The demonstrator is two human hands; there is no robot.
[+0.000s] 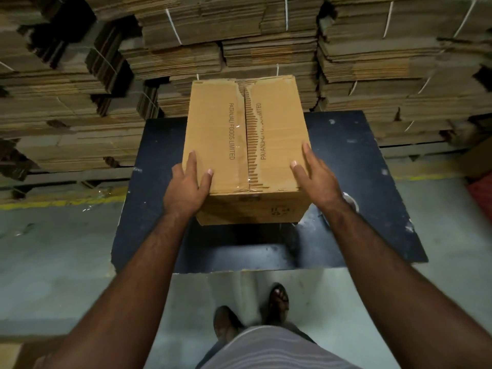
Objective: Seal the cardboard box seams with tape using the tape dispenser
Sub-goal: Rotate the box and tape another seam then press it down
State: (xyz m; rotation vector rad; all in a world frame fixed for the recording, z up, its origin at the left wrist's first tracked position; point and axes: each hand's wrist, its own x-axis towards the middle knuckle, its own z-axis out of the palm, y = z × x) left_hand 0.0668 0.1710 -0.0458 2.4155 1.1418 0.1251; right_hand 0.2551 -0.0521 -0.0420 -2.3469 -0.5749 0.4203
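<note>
A closed brown cardboard box (245, 134) sits on a dark table (372, 209). Its two top flaps meet in a centre seam (246, 145) that runs away from me, with clear tape along it and torn, ribbed paper beside it. My left hand (187, 186) holds the box's near left corner, thumb on top and fingers down the left side. My right hand (315, 175) holds the near right corner the same way, thumb on top. A roll of tape (352, 202) peeks out on the table behind my right wrist. I see no dispenser handle.
Tall stacks of flattened, strapped cardboard (239, 43) fill the whole background behind the table. The grey concrete floor (53, 249) has a yellow line at the left. My feet (250, 312) stand at the table's near edge. A red object (482, 198) lies at the far right.
</note>
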